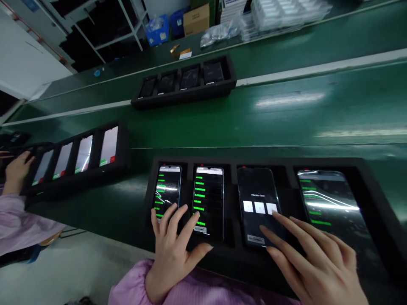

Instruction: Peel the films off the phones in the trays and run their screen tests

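Several smartphones lie face up in the slots of a black foam tray before me. My left hand is spread over the lower part of the leftmost phone and the second phone, both lit with green text lists. Over the third phone, whose dark screen reads "Vibrator test" above three white squares, my right hand reaches with fingers apart; one fingertip is at the rightmost square. The fourth phone, also with green lines, is partly covered by my right hand. Neither hand holds anything.
At left, another person's hand is beside a second black tray of phones with white screens. A third black tray with dark phones sits farther back on the green bench. Plastic trays, a blue bin and a cardboard box stand behind.
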### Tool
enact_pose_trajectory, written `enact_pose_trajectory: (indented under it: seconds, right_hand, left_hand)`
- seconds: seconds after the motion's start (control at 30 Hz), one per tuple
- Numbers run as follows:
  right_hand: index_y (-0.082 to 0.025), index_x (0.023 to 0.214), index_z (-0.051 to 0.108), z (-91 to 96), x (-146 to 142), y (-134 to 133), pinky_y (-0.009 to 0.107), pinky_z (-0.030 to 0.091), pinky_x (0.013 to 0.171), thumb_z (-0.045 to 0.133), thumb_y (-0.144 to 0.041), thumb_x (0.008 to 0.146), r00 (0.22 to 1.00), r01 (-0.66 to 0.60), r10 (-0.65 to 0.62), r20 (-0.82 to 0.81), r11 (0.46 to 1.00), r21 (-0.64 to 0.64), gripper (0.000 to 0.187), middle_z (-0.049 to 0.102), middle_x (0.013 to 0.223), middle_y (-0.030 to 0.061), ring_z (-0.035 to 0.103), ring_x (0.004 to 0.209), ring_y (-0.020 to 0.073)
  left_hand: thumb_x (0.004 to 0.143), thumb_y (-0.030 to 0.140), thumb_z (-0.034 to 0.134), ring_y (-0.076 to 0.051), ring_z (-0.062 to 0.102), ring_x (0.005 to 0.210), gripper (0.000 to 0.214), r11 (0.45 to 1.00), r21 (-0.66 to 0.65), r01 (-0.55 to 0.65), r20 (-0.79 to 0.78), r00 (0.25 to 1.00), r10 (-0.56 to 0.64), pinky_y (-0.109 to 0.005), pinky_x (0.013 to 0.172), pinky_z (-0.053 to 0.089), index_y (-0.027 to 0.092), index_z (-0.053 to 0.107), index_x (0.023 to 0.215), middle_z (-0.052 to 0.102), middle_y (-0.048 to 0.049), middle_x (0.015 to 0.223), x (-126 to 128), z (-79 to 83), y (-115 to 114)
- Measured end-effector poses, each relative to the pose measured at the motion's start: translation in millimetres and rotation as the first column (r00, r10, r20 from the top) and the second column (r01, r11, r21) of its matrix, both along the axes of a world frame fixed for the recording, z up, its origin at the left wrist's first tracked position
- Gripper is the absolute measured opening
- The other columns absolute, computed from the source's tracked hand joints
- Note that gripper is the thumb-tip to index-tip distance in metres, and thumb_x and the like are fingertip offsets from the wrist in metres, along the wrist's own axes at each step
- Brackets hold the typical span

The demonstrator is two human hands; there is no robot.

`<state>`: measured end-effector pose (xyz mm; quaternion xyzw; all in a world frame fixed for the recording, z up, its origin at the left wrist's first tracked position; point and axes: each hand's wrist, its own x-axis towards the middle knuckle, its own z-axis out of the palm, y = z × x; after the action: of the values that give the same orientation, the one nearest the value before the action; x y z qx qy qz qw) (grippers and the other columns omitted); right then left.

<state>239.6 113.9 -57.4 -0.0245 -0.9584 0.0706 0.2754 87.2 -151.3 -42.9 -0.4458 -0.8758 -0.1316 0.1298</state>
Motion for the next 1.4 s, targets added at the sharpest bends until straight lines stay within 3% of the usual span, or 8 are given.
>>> enact_pose_trajectory:
  seconds: [0.3,0.43,0.63,0.7,0.8,0.93,1.13,1.4]
  right_hand:
    - [-0.021,0.119,0.074,3.5,-0.7,0.3,0.051,0.042,0.092,0.054,-0.031,0.109,1.000,0.010,-0.010,0.008,1.000,0.000,0.025,0.071,0.132,0.0147,0.066,0.114,0.0339]
    - [-0.024,0.121,0.073,12.8,-5.7,-4.8,0.049,0.041,0.099,0.053,-0.032,0.110,0.998,0.063,-0.059,0.038,0.991,-0.114,0.024,0.070,0.136,0.0123,0.063,0.119,0.0297]
    - [-0.031,0.127,0.073,26.8,-21.7,-8.4,0.055,0.036,0.108,0.044,-0.056,0.111,0.984,0.130,-0.118,0.130,0.987,-0.093,0.042,0.059,0.154,0.0103,0.056,0.133,0.0328]
    - [-0.029,0.126,0.073,31.9,-13.5,0.9,0.054,0.039,0.107,0.047,-0.046,0.112,0.988,0.149,-0.145,0.043,0.981,-0.123,0.034,0.062,0.150,0.0100,0.058,0.130,0.0316]
    - [-0.027,0.127,0.073,37.0,13.8,23.4,0.050,0.048,0.103,0.050,-0.020,0.107,0.951,0.268,-0.290,-0.112,0.947,-0.175,0.031,0.067,0.140,0.0097,0.062,0.124,0.0303]
    - [-0.026,0.120,0.076,31.4,53.0,48.4,0.047,0.052,0.099,0.048,-0.012,0.103,0.903,0.387,-0.415,-0.114,0.899,-0.207,0.035,0.069,0.135,0.0084,0.066,0.117,0.0283]
    - [-0.023,0.114,0.077,12.7,78.1,50.5,0.046,0.054,0.094,0.046,-0.016,0.104,0.945,0.311,-0.327,-0.023,0.916,-0.252,0.034,0.068,0.135,0.0098,0.066,0.116,0.0277]
    - [-0.019,0.116,0.076,8.0,72.0,47.7,0.047,0.052,0.096,0.046,-0.017,0.106,0.952,0.283,-0.304,-0.047,0.925,-0.254,0.032,0.067,0.135,0.0126,0.064,0.118,0.0295]
  left_hand:
    - [0.102,0.056,0.058,-0.033,0.047,0.141,0.050,0.996,-0.061,0.058,-0.046,0.997,-0.061,-0.063,0.133,0.003,0.027,0.068,0.141,0.060,-0.0136,0.144,-1.0,-2.1,1.1]
    - [0.102,0.053,0.059,-0.033,0.050,0.136,0.046,0.991,-0.086,0.100,-0.090,0.990,-0.108,-0.066,0.131,0.000,0.028,0.070,0.138,0.062,-0.0132,0.142,-3.9,-3.3,0.0]
    - [0.100,0.049,0.062,-0.035,0.055,0.129,0.042,0.988,-0.012,0.151,-0.132,0.980,-0.152,-0.071,0.129,0.008,0.025,0.073,0.133,0.066,-0.0152,0.136,-8.7,-10.7,-2.7]
    - [0.098,0.049,0.064,-0.036,0.056,0.126,0.044,0.987,0.006,0.159,-0.148,0.977,-0.157,-0.072,0.128,0.009,0.026,0.072,0.135,0.068,-0.0145,0.133,-10.0,-14.3,-4.2]
    - [0.096,0.049,0.066,-0.037,0.058,0.125,0.050,0.987,0.026,0.161,-0.156,0.975,-0.155,-0.073,0.128,0.011,0.030,0.068,0.143,0.069,-0.0134,0.131,-11.6,-20.1,-6.6]
    - [0.095,0.051,0.067,-0.036,0.059,0.122,0.060,0.986,0.047,0.163,-0.147,0.977,-0.154,-0.071,0.128,0.013,0.033,0.060,0.151,0.069,-0.0126,0.131,-11.8,-25.3,-8.5]
    - [0.095,0.051,0.066,-0.037,0.059,0.122,0.063,0.991,0.054,0.121,-0.132,0.985,-0.113,-0.070,0.129,0.013,0.035,0.055,0.155,0.069,-0.0121,0.130,-9.1,-27.5,-9.2]
    - [0.095,0.044,0.068,-0.038,0.058,0.122,0.053,0.986,0.031,0.161,-0.127,0.980,-0.156,-0.074,0.126,0.014,0.028,0.065,0.145,0.068,-0.0162,0.129,-11.7,-23.0,-6.1]
